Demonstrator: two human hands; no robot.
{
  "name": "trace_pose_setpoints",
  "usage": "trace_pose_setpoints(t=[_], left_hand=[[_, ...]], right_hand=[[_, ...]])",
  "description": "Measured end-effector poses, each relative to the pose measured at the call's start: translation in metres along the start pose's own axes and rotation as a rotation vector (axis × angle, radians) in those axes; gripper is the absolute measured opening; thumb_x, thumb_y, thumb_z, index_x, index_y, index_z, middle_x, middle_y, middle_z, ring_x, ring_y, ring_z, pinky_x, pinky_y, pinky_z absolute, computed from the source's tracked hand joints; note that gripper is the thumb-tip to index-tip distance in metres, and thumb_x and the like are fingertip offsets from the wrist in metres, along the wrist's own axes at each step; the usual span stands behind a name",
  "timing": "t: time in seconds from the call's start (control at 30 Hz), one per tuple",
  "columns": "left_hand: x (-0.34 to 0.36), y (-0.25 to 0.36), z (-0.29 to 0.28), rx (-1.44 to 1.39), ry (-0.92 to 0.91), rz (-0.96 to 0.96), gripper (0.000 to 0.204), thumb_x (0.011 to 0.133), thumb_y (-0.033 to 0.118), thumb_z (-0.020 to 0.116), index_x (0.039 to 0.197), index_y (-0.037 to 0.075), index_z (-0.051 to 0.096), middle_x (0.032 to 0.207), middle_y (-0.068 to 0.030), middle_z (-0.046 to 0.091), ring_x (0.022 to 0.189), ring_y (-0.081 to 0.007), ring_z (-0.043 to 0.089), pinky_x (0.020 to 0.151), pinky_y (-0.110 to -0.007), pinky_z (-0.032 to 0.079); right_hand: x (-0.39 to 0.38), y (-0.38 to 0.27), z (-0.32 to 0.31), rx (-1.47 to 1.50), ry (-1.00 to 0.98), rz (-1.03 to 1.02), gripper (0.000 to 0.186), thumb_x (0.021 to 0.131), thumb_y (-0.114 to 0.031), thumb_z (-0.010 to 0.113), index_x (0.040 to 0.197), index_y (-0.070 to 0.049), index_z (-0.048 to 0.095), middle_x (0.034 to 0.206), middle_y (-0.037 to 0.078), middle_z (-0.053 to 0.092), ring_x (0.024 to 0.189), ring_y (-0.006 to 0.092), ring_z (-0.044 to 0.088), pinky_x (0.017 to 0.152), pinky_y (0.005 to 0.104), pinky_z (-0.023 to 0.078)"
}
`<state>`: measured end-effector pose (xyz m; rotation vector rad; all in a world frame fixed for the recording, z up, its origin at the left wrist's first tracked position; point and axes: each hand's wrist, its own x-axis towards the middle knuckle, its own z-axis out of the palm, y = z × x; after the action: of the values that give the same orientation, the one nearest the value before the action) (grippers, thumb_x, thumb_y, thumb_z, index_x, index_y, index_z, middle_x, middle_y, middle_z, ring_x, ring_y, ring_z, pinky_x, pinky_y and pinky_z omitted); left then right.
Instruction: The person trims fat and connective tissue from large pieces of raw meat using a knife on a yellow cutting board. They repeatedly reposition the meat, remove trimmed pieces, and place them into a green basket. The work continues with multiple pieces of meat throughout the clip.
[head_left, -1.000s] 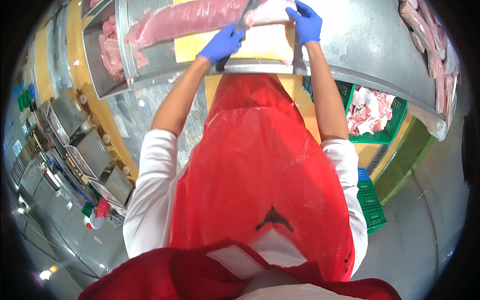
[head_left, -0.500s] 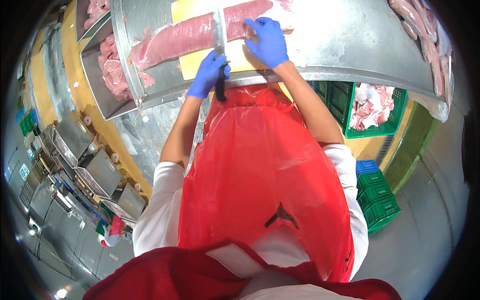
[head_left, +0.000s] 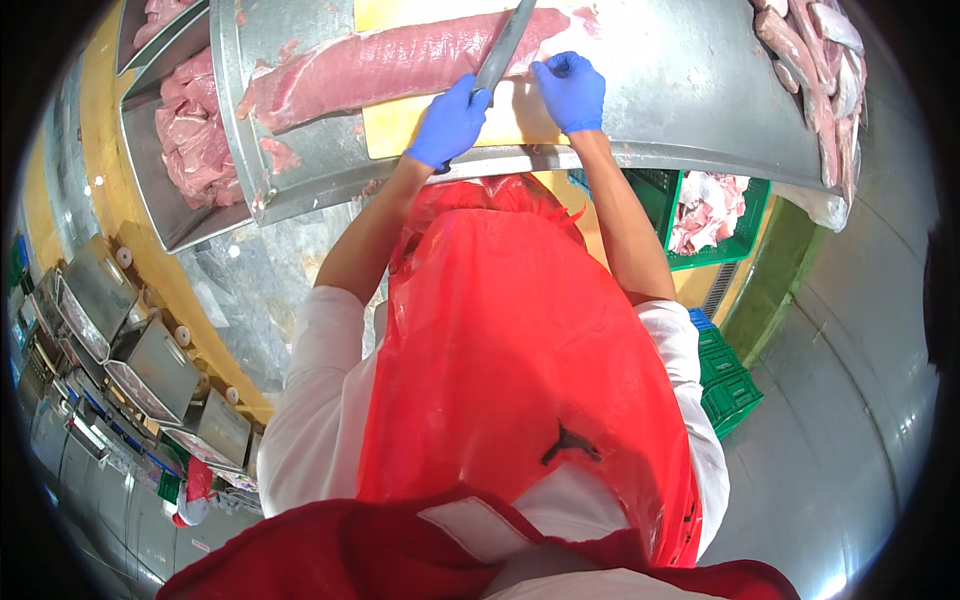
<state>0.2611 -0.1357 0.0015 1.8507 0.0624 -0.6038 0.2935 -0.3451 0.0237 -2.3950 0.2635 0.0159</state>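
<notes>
My left hand (head_left: pixel 448 125), in a blue glove, is closed around the dark handle of a knife (head_left: pixel 506 45). The blade points away and to the right, across the right part of a long pink meat loin (head_left: pixel 385 68). That loin lies partly on a yellow cutting board (head_left: pixel 392 128) and partly on the metal table (head_left: pixel 680 110). My right hand (head_left: pixel 572 94), also gloved in blue, is at the loin's right end with its fingers curled together. Whatever they may pinch is hidden from view.
Metal trays of meat pieces (head_left: pixel 195 130) stand at the left. Long meat strips (head_left: pixel 805 60) lie at the table's right end. Below the table edge is a green crate (head_left: pixel 757 225) holding pale trimmings (head_left: pixel 705 210). Stacked green crates (head_left: pixel 728 385) stand on the floor to the right.
The knife has tilted from nearly upright in the picture to slanting right, and my left hand has turned with it. My right hand's fingers, spread before, are now drawn together.
</notes>
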Motion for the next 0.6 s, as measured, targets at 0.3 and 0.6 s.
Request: trace_pose_setpoints(t=[0.3,0.6], left_hand=[[0.051,0.031,0.019,0.378,0.093,0.14,0.034,0.099,0.031,0.046,0.106,-0.001,0.057,0.082,-0.029,0.066,0.08,-0.0466,0.067,0.075,-0.055,0.052],[0.037,0.027,0.031,0.388,0.059,0.145,0.035,0.101,0.031,0.044,0.11,-0.001,0.055,0.086,-0.0304,0.067,0.085,-0.0504,0.065,0.078,-0.058,0.05]], right_hand=[[0.028,-0.014,-0.01,-0.253,-0.309,0.2,0.035,0.079,-0.035,0.069,0.087,-0.001,0.075,0.087,0.021,0.073,0.085,0.0387,0.071,0.079,0.0414,0.056],[0.042,0.036,-0.006,0.094,-0.509,0.253,0.032,0.084,-0.029,0.071,0.089,0.002,0.074,0.076,0.015,0.07,0.066,0.0234,0.065,0.067,0.0343,0.053]])
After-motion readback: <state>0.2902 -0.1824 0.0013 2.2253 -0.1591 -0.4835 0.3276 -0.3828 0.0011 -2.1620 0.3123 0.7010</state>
